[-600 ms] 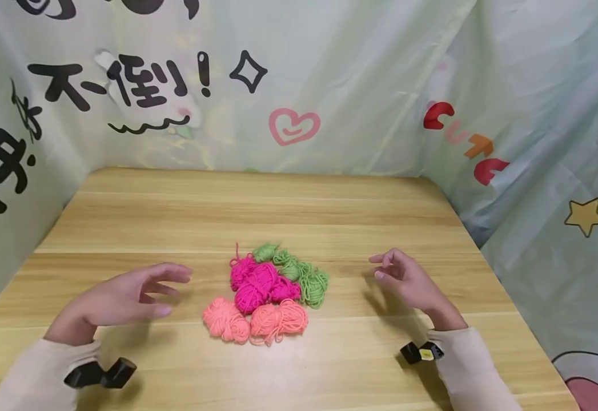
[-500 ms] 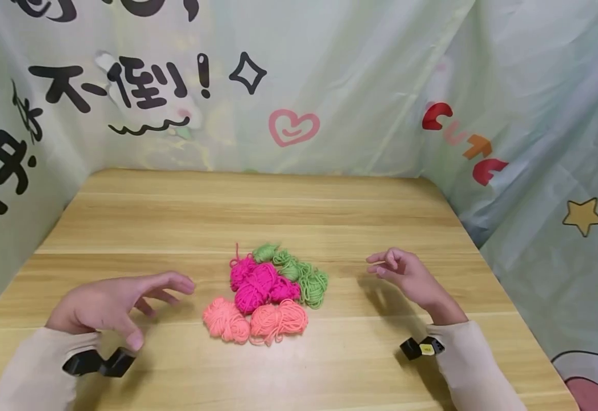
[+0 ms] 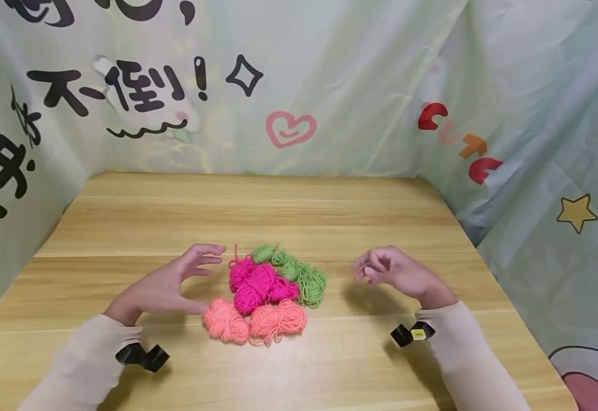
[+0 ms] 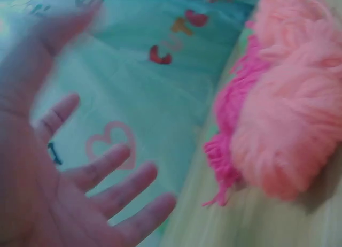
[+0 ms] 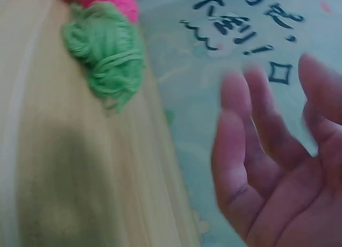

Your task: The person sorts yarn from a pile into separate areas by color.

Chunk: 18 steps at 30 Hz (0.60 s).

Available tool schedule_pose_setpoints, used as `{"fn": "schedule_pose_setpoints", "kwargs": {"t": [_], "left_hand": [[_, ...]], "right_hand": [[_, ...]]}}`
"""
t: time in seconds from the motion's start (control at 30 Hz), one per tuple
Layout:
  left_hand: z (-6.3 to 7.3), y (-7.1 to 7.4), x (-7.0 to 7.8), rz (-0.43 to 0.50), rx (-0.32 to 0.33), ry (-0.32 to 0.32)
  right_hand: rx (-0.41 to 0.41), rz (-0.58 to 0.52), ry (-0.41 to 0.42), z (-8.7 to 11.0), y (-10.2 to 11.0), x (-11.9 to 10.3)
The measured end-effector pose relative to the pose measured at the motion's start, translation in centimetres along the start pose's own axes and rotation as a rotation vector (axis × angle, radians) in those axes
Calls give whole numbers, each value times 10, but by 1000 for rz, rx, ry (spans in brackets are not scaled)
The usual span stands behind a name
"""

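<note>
A cluster of yarn bundles lies mid-table in the head view: magenta yarn (image 3: 256, 287) in the middle, green yarn (image 3: 311, 284) behind and to the right, and two coral yarn bundles (image 3: 225, 321) in front. Just left of the cluster hovers my left hand (image 3: 167, 285), fingers spread and thumb tip close by the left coral bundle. Its palm holds nothing in the left wrist view, where the coral yarn (image 4: 291, 108) looms at right. My right hand (image 3: 393, 271) hangs over the table right of the green yarn, fingers loosely bent around nothing. The right wrist view shows green yarn (image 5: 109, 52) beyond it.
The wooden table (image 3: 257, 211) meets a printed fabric curtain (image 3: 360, 85) along its back and both sides. A small black camera (image 3: 142, 357) sits on the left cuff, and another black camera (image 3: 412, 333) on the right cuff.
My left hand has moved right and forward, up to the yarn, with its fingers opening wider. My right hand has shifted slightly left. The yarn bundles stay where they were.
</note>
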<state>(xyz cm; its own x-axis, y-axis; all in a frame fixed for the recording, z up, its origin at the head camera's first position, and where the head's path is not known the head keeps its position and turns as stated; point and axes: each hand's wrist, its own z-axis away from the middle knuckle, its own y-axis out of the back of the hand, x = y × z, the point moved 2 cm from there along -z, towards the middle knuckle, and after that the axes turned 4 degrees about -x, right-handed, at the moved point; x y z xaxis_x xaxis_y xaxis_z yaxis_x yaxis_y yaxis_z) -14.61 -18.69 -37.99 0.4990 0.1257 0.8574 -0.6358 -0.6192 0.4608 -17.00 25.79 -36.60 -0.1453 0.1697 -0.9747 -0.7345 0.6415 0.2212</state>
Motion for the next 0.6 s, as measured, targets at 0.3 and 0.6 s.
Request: {"fn": "schedule_pose_setpoints", "kwargs": {"t": [0.3,0.6], "left_hand": [[-28,-16,1,-276,50,160],[-48,-24,1,-409,108,185]], "right_hand": [[282,208,-53,-25,-18,-2],[226,381,-23,-40,-30,-3]]}}
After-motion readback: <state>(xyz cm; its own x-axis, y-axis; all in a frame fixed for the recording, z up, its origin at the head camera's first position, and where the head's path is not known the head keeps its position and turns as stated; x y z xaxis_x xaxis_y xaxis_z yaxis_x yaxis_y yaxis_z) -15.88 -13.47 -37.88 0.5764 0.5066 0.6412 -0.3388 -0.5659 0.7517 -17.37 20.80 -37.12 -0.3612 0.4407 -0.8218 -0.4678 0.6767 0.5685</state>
